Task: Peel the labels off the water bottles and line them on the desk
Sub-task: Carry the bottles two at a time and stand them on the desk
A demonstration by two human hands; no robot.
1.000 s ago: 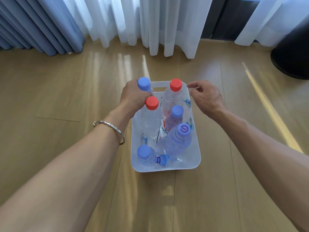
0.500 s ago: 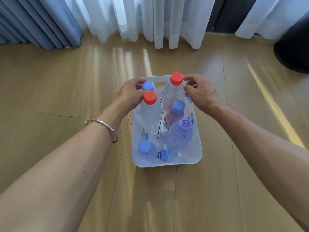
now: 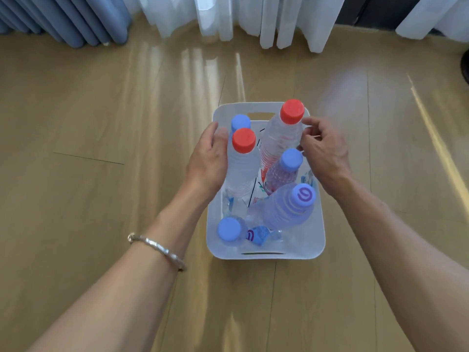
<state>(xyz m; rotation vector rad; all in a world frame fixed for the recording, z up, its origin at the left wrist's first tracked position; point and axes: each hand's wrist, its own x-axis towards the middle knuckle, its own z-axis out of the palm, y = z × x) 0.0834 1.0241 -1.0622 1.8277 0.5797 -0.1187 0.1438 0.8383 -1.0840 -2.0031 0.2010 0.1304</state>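
A white plastic basket point(image 3: 266, 254) stands on the wooden surface and holds several clear water bottles. Two tall ones have red caps, the left bottle point(image 3: 243, 163) and the far bottle point(image 3: 280, 137). The others have blue or purple caps, among them a bottle lying tilted at the front right point(image 3: 289, 212). Loose peeled labels point(image 3: 256, 235) lie on the basket's floor. My left hand point(image 3: 206, 161) rests along the left red-capped bottle and the basket's left rim, fingers fairly straight and thumb hidden. My right hand point(image 3: 326, 153) hovers at the far bottle's right side, fingers loosely curled and fingertips touching it.
Pale wooden boards point(image 3: 101, 123) spread all round the basket. White sheer curtains point(image 3: 253, 19) and blue drapes point(image 3: 71, 19) hang along the far edge. A dark round object point(image 3: 466, 67) shows at the right border. A silver bracelet point(image 3: 157, 250) circles my left wrist.
Both hands have let go of the basket's far rim and drawn back towards me, the left now beside the left red-capped bottle, the right beside the far one. The view has tilted down.
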